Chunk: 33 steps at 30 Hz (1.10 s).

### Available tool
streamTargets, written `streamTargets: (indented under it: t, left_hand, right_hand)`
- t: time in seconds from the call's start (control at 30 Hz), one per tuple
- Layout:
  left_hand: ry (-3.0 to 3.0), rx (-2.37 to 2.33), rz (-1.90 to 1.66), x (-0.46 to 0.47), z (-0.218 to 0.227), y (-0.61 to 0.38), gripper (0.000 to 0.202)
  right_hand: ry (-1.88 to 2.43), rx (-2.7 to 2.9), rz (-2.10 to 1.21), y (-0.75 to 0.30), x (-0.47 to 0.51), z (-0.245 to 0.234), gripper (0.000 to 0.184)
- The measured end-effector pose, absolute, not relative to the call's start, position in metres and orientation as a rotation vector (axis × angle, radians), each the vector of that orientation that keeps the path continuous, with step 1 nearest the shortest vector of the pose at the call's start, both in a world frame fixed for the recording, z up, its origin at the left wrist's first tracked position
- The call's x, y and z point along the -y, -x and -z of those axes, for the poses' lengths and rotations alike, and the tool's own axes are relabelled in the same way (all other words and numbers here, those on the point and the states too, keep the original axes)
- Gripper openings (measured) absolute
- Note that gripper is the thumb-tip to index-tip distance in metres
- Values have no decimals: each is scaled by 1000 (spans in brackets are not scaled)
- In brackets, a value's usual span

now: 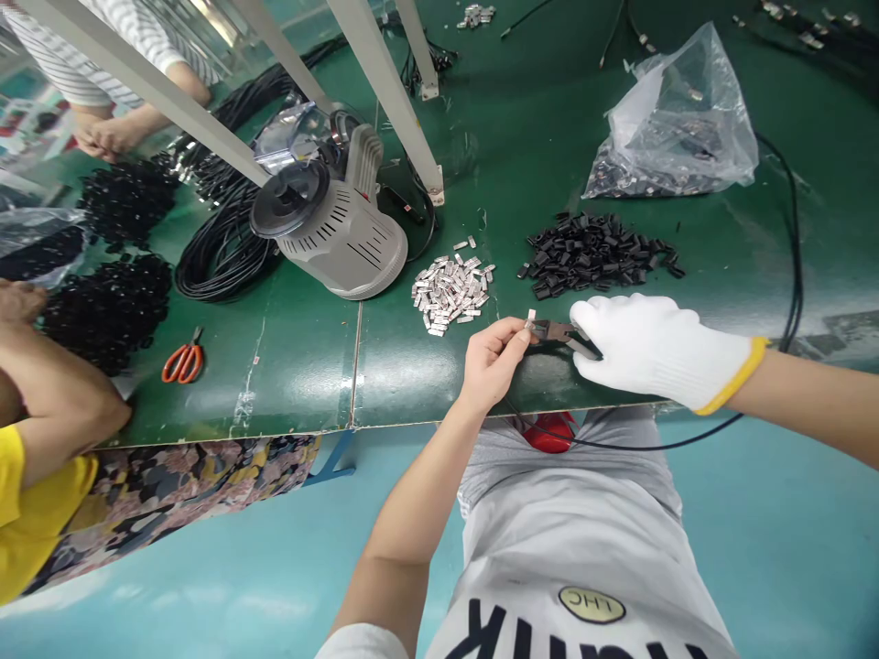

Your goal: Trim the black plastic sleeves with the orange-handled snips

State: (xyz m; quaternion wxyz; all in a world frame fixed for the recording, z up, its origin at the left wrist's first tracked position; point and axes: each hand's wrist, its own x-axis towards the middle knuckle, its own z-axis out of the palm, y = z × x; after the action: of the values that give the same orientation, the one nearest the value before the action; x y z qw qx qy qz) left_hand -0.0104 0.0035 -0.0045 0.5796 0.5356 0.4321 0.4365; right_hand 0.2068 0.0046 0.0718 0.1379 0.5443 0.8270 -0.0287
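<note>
My bare left hand [493, 363] pinches the end of a thin black cable [797, 256], and a small metal terminal [530, 318] sticks out at its tip. My right hand [652, 350], in a white knit glove with a yellow cuff, grips a pair of black-handled crimping pliers [559, 334]. The pliers' jaws sit right beside the terminal. From my hands the cable droops over the green bench's front edge [233, 426], crosses my lap and climbs back up at the right. A heap of metal terminals [450, 291] and a heap of black plastic connector housings [594, 254] lie just ahead.
A grey benchtop machine [343, 233] stands among coiled black cable [223, 261]. Behind the heaps are a clear plastic bag [677, 119] and pale frame legs [388, 91]. Orange scissors [183, 359] lie at the left. A co-worker's arm [61, 394] and another person's hands [110, 135] work nearby.
</note>
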Motion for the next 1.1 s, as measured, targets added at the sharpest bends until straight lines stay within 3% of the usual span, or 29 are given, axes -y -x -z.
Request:
streamTargets:
  t: [0.3, 0.87, 1.1]
  left_hand:
    - [-1205, -1069, -1098, -2, 8, 7, 38]
    - [-1282, -966, -927, -4, 1, 11, 42]
    - [-1295, -918, -878, -5, -2, 11, 40]
  right_hand:
    - [-1736, -2345, -16, -194, 13, -61, 36]
    - [-1530, -2388, 388, -215, -20, -98, 38]
    - [-1367, -2516, 61, -230, -28, -101, 41]
